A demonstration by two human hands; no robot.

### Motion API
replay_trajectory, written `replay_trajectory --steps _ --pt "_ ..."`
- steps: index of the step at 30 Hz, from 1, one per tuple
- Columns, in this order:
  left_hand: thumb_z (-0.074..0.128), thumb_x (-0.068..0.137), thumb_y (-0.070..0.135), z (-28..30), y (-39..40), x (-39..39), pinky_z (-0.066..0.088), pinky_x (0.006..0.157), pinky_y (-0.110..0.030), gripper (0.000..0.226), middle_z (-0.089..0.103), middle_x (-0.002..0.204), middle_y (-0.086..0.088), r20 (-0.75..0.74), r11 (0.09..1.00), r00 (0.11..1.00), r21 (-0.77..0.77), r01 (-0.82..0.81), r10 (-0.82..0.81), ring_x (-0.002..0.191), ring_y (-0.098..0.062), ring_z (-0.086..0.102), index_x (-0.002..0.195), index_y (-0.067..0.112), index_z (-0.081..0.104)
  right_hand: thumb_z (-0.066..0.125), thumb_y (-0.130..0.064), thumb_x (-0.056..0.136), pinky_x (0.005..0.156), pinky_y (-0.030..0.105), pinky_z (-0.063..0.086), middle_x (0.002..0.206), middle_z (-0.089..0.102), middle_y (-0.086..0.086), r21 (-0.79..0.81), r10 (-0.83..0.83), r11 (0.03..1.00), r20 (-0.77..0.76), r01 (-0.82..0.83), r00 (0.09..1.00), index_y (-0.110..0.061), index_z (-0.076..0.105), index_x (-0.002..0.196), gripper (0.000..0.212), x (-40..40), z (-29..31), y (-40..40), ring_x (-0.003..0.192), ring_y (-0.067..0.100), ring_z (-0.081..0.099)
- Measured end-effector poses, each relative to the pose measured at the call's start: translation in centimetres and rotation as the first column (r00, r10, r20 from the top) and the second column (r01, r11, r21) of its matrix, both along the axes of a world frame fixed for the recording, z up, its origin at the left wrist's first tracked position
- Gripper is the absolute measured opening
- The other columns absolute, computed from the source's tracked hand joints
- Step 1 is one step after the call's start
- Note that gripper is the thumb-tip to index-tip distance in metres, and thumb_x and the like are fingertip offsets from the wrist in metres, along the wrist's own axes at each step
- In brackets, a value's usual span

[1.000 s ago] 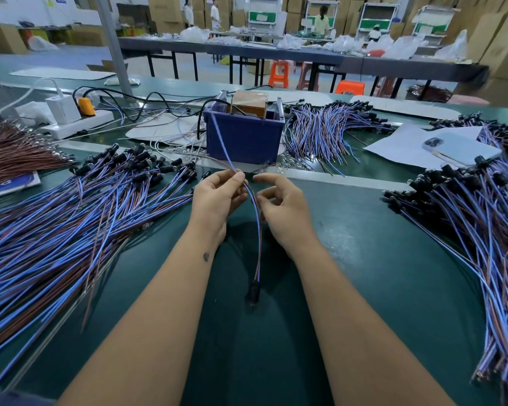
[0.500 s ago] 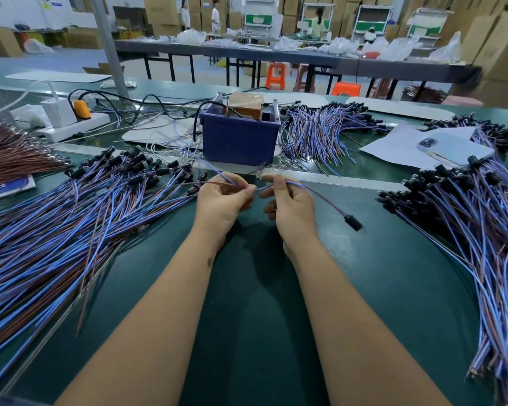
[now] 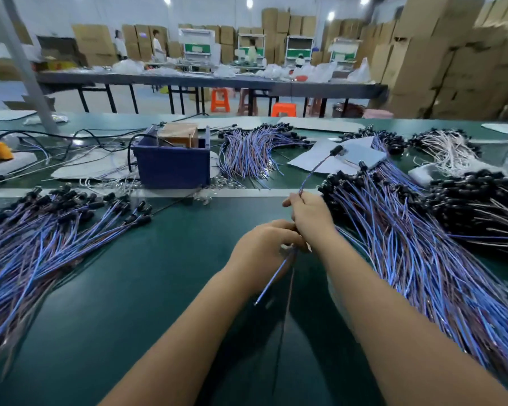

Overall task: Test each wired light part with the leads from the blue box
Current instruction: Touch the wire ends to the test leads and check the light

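Observation:
My right hand (image 3: pixel 311 219) grips one wired light part (image 3: pixel 314 171) by its blue and brown wires, its black head raised over the papers. My left hand (image 3: pixel 263 249) sits just below and left of the right one, fingers curled round the same wires, whose bare ends hang out underneath towards me. The blue box (image 3: pixel 173 168) stands at the back centre of the green table with a brown block inside. Its thin leads (image 3: pixel 204 196) lie loose on the table in front of it, apart from both hands.
A large pile of wired parts (image 3: pixel 41 244) covers the left of the table, another pile (image 3: pixel 423 259) the right, and a smaller bundle (image 3: pixel 252 150) lies behind. White papers (image 3: pixel 314 161) lie at back right. A power strip with an orange plug (image 3: pixel 0 150) sits far left.
Both hands moved right and away from the leads by the box, towards the right pile. The part's black head swung from the right up and away. My view shifted right.

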State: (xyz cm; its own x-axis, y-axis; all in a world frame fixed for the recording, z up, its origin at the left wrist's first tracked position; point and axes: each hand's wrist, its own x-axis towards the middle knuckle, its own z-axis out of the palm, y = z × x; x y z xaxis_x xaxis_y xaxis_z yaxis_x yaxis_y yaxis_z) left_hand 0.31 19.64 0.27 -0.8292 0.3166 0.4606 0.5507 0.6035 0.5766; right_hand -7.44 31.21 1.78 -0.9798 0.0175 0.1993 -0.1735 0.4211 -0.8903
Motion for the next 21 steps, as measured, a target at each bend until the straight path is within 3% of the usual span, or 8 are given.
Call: replay_trajectory --steps 4,7,9,11,14,18,21 --pt "0.050 0.078 -0.008 0.7 5.9 0.1 0.053 0.079 -0.032 0.044 0.070 0.110 0.010 0.141 0.979 0.986 0.191 0.066 -0.093 0.091 -0.001 0.064 0.101 0.020 0.077 0.046 -0.028 0.098 0.063 0.034 0.038 0.072 0.058 0.003 0.355 -0.053 0.933 -0.031 0.061 0.998 -0.013 0.058 0.073 0.031 0.1 2.2 6.3 0.074 0.024 0.052" --pt "0.045 0.080 -0.008 0.5 9.4 0.4 0.051 0.092 -0.038 0.056 0.067 0.120 0.002 0.228 0.981 0.962 0.152 0.118 -0.151 0.108 -0.017 0.062 0.119 0.024 0.069 0.047 -0.029 0.097 0.071 0.036 0.045 0.093 0.063 0.006 0.550 -0.179 0.819 -0.024 0.163 0.983 -0.012 0.063 0.101 0.023 0.3 2.7 10.3 0.083 0.027 0.055" --pt "0.045 0.083 -0.005 0.0 11.0 0.7 0.050 0.095 -0.038 0.055 0.064 0.127 0.000 0.288 0.980 0.939 0.121 0.159 -0.188 0.111 -0.020 0.060 0.127 0.024 0.064 0.047 -0.022 0.097 0.077 0.037 0.047 0.110 0.063 0.007 0.606 -0.252 0.769 -0.005 0.203 0.968 -0.016 0.058 0.122 0.028 0.7 2.4 12.2 0.092 0.028 0.056" --pt "0.046 0.084 -0.005 -0.6 11.9 1.1 0.047 0.098 -0.028 0.053 0.062 0.130 0.001 0.323 0.979 0.925 0.111 0.173 -0.200 0.112 -0.014 0.059 0.127 0.020 0.064 0.047 -0.015 0.095 0.079 0.039 0.051 0.119 0.062 0.008 0.632 -0.289 0.742 0.003 0.222 0.957 -0.017 0.057 0.123 0.030 1.1 1.8 13.6 0.096 0.029 0.059" --pt "0.048 0.083 -0.007 -1.1 12.1 1.6 0.044 0.097 -0.018 0.046 0.064 0.126 -0.002 0.320 0.976 0.925 0.140 0.167 -0.205 0.114 -0.010 0.057 0.118 0.013 0.070 0.047 -0.011 0.093 0.064 0.032 0.046 0.119 0.060 0.007 0.657 -0.310 0.717 0.004 0.231 0.951 -0.021 0.058 0.124 0.034 1.5 1.1 14.2 0.088 0.028 0.058" --pt "0.052 0.079 -0.008 -1.0 10.0 1.1 0.047 0.095 -0.025 0.038 0.069 0.112 -0.005 0.254 0.977 0.956 0.192 0.097 -0.145 0.109 -0.016 0.060 0.105 0.009 0.074 0.048 -0.020 0.094 0.085 0.040 0.044 0.130 0.048 0.014 0.705 -0.373 0.632 -0.087 0.322 0.924 -0.017 0.052 0.129 0.035 1.7 1.0 12.3 0.115 0.033 0.046" --pt "0.054 0.080 -0.005 -1.1 7.1 0.4 0.050 0.089 -0.028 0.034 0.073 0.099 -0.002 0.214 0.972 0.977 0.233 -0.027 -0.024 0.096 -0.014 0.065 0.097 0.015 0.076 0.047 -0.015 0.092 0.095 0.041 0.038 0.130 0.044 0.018 0.694 -0.341 0.614 -0.197 0.377 0.919 -0.014 0.049 0.131 0.040 2.1 1.1 8.8 0.120 0.035 0.039"
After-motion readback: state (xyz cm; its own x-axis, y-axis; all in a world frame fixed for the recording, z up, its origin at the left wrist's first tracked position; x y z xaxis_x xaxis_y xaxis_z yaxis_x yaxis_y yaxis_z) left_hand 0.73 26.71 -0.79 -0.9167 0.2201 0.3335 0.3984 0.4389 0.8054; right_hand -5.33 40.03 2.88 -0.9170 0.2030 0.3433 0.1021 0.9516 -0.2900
